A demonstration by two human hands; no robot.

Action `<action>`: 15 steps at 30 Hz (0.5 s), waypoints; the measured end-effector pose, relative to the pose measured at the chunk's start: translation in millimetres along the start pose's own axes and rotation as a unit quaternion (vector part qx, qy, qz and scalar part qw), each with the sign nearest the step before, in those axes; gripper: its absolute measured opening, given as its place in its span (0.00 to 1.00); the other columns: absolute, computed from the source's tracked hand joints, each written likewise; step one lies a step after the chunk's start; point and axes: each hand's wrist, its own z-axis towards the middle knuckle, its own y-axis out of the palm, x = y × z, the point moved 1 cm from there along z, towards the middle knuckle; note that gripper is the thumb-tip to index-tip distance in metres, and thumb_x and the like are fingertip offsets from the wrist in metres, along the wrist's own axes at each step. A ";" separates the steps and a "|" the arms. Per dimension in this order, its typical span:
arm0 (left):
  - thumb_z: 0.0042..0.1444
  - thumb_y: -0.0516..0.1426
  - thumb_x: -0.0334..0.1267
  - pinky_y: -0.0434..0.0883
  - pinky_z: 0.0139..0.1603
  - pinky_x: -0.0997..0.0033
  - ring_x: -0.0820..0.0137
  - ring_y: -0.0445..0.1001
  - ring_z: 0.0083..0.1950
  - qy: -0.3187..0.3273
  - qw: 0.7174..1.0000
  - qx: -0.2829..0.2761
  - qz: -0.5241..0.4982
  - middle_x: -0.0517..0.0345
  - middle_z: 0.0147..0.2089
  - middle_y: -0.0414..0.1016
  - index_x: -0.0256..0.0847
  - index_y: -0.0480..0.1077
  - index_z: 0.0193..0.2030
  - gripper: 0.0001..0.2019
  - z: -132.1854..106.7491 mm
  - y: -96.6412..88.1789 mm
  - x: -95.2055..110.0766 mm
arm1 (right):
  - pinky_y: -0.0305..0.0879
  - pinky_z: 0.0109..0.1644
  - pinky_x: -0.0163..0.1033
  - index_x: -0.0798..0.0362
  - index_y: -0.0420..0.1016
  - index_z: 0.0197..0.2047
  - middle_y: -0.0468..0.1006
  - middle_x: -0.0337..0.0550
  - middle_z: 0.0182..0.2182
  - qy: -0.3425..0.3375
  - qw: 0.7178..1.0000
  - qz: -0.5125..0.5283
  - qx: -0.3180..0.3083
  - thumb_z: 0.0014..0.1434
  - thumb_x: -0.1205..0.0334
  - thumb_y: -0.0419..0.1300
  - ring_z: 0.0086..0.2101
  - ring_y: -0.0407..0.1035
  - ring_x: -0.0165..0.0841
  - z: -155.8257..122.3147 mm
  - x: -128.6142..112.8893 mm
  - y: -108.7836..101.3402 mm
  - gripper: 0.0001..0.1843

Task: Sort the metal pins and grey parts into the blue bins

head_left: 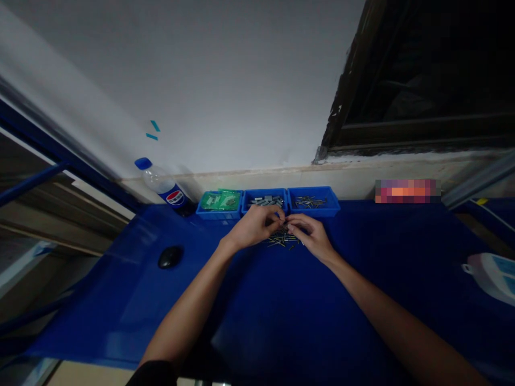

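Holding our left hand [257, 225] and right hand [314, 236] together above thin metal bits [284, 240] on desk [261, 311], likely for working near them. Curling fingers [298, 217]; we are not telling how tightly, or what they are holding. Blue bins [322, 212] are sitting just behind, likely for quick reaching.

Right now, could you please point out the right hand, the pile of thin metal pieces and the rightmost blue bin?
Right hand [311, 232]: head view, middle of the hand.
Pile of thin metal pieces [280, 240]: head view, its visible middle.
Rightmost blue bin [325, 212]: head view, front wall.
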 end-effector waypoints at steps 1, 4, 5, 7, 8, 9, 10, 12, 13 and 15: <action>0.65 0.57 0.31 0.73 0.42 0.73 0.69 0.84 0.40 0.001 1.000 0.004 -0.003 0.55 0.39 0.86 0.37 0.75 0.45 0.06 0.4 0.6 -1.3 | 0.77 0.45 0.44 0.50 0.84 0.47 0.87 0.44 0.36 0.001 1.000 0.004 -0.001 0.60 0.49 0.71 0.36 0.82 0.39 0.3 -0.3 0.4 0.16; 0.63 0.58 0.31 0.73 0.41 0.72 0.69 0.84 0.39 -0.005 1.000 0.015 -0.007 0.54 0.38 0.86 0.36 0.75 0.43 0.05 2.0 2.8 -6.5 | 0.77 0.44 0.44 0.49 0.85 0.44 0.87 0.44 0.35 0.010 1.000 0.024 0.000 0.57 0.48 0.74 0.35 0.82 0.38 2.1 -1.1 0.7 0.17; 0.62 0.58 0.31 0.73 0.40 0.72 0.69 0.83 0.38 -0.007 1.000 0.019 -0.010 0.54 0.38 0.85 0.36 0.75 0.42 0.05 2.5 3.4 -8.4 | 0.78 0.43 0.44 0.50 0.85 0.42 0.87 0.44 0.34 0.016 0.999 0.033 0.004 0.55 0.48 0.75 0.34 0.82 0.38 2.9 -1.0 0.2 0.17; 0.61 0.59 0.30 0.73 0.40 0.72 0.68 0.84 0.38 -0.009 1.000 0.023 -0.007 0.54 0.37 0.85 0.36 0.76 0.42 0.05 3.3 3.9 -11.8 | 0.78 0.42 0.43 0.49 0.86 0.40 0.87 0.44 0.33 0.031 0.998 0.053 0.013 0.53 0.49 0.76 0.33 0.82 0.38 4.5 -0.2 -1.4 0.16; 0.61 0.59 0.30 0.74 0.41 0.72 0.68 0.84 0.39 -0.007 1.000 0.024 0.000 0.54 0.37 0.85 0.36 0.76 0.41 0.04 3.6 3.6 -13.2 | 0.78 0.41 0.43 0.49 0.86 0.39 0.87 0.44 0.33 0.037 0.997 0.064 0.018 0.52 0.50 0.77 0.33 0.82 0.37 5.2 0.5 -2.5 0.16; 0.60 0.60 0.30 0.74 0.41 0.72 0.68 0.84 0.39 -0.006 1.000 0.025 0.010 0.53 0.37 0.85 0.36 0.76 0.41 0.04 3.6 3.2 -14.3 | 0.78 0.41 0.43 0.49 0.86 0.39 0.87 0.43 0.32 0.043 0.996 0.074 0.023 0.51 0.51 0.78 0.33 0.82 0.37 5.9 1.2 -3.6 0.15; 0.60 0.60 0.30 0.74 0.42 0.71 0.67 0.84 0.39 -0.007 0.999 0.024 0.023 0.53 0.37 0.85 0.36 0.77 0.40 0.04 3.6 2.7 -15.2 | 0.78 0.41 0.42 0.49 0.86 0.38 0.87 0.43 0.32 0.049 0.995 0.084 0.027 0.50 0.52 0.78 0.33 0.82 0.37 6.3 2.1 -4.6 0.15; 0.59 0.61 0.29 0.74 0.42 0.71 0.66 0.85 0.39 -0.011 0.999 0.019 0.043 0.54 0.36 0.86 0.37 0.77 0.40 0.04 3.2 2.1 -16.4 | 0.78 0.41 0.43 0.49 0.87 0.38 0.87 0.43 0.31 0.060 0.993 0.095 0.032 0.50 0.52 0.79 0.33 0.81 0.37 6.9 3.9 -6.2 0.15; 0.59 0.60 0.29 0.74 0.42 0.70 0.66 0.85 0.40 -0.014 0.999 0.017 0.047 0.54 0.37 0.86 0.37 0.78 0.41 0.05 3.0 2.2 -16.8 | 0.78 0.41 0.43 0.49 0.87 0.37 0.87 0.44 0.31 0.064 0.993 0.097 0.034 0.50 0.52 0.79 0.33 0.81 0.37 7.0 4.7 -6.7 0.15; 0.60 0.60 0.28 0.75 0.43 0.69 0.65 0.85 0.40 -0.016 0.999 0.013 0.049 0.53 0.38 0.86 0.37 0.78 0.42 0.06 2.9 3.3 -17.2 | 0.78 0.40 0.43 0.49 0.88 0.37 0.87 0.44 0.31 0.070 0.992 0.100 0.036 0.49 0.51 0.79 0.32 0.81 0.37 7.0 6.3 -7.0 0.15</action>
